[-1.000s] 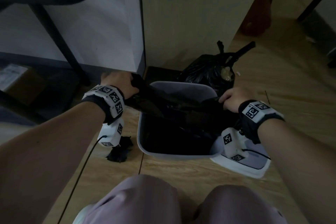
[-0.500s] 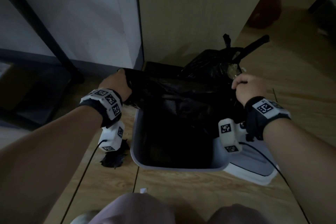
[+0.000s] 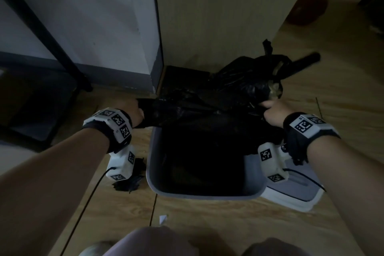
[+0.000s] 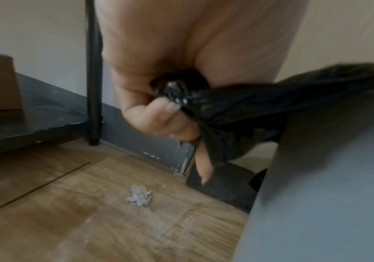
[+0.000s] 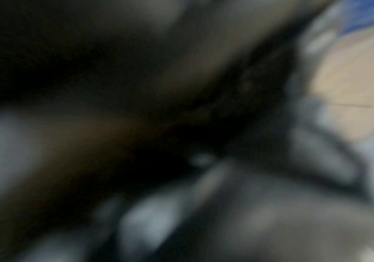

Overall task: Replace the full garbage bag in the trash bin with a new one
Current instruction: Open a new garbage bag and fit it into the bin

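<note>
Both of your hands have carried the new black garbage bag (image 3: 199,108) farther back and spread it wider than a second ago, from low over the middle of the grey trash bin (image 3: 204,194) to its far rim, where the film now stretches nearly taut from side to side. Your left hand (image 3: 133,111) is fisted round a bunched edge of the film; the left wrist view shows fingers (image 4: 159,120) curled tight on the plastic just outside the bin's left wall. Your right hand (image 3: 273,113) pinches the opposite edge near the far right corner, though its wrist camera is too blurred to add anything. To do this step well, I'd hook the far edge over the back rim first, then walk each hand toward you along the sides, folding the film outward and down, so that the body of the bag hangs inside and not bunched on top. Thin film tears, so pull evenly. Count: one bin, one new bag in your grip, one tied full bag (image 3: 249,77) on the floor just behind the bin, one white bin lid (image 3: 299,193) beside it on the right, one scrap of black plastic (image 3: 128,183) at its left, two hands.
</note>
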